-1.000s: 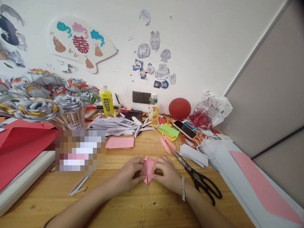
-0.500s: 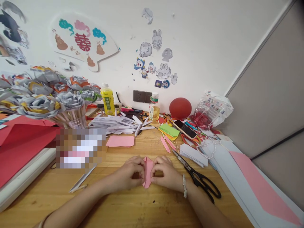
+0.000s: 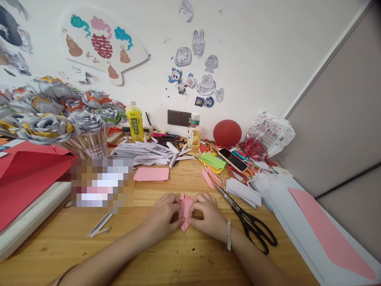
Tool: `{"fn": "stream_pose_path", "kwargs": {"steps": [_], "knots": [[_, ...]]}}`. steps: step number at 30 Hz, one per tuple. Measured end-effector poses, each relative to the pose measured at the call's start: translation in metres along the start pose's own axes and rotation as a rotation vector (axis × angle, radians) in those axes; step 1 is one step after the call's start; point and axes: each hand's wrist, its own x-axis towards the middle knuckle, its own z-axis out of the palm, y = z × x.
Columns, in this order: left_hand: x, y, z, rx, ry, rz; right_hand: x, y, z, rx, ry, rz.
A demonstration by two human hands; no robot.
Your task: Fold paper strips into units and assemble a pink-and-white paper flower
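A small piece of folded pink paper (image 3: 186, 203) lies between my hands on the wooden table, its corners creased inward to pointed ends. My left hand (image 3: 169, 213) pinches its left edge, with thumb and fingertips together. On the opposite edge, my right hand (image 3: 205, 214) pinches the paper in the same way, a beaded bracelet (image 3: 229, 234) around that wrist. Black-handled scissors (image 3: 247, 220) rest just right of my right hand. Two narrow folded pink strips (image 3: 207, 178) and a stack of pink paper (image 3: 151, 174) lie beyond my hands.
White paper slips (image 3: 242, 192) lie beside the scissors. Behind are a phone (image 3: 233, 159), green paper (image 3: 213, 160), a red balloon (image 3: 227, 133), a yellow bottle (image 3: 135, 123) and a pile of white strips (image 3: 143, 154). Paper flowers (image 3: 86, 123) stand at left, near red paper (image 3: 38, 178).
Both thumbs have drawn closer together over the lower part of the pink paper, and its lower end looks more folded in. The camera view has shifted slightly.
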Motion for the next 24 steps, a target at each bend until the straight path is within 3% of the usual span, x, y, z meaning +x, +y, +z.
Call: {"fn": "stream_pose_path", "kwargs": {"steps": [24], "knots": [[-0.004,0.012,0.005,0.152,0.049,-0.172,-0.010,-0.005,0.011,-0.097,0.083,0.022]]}}
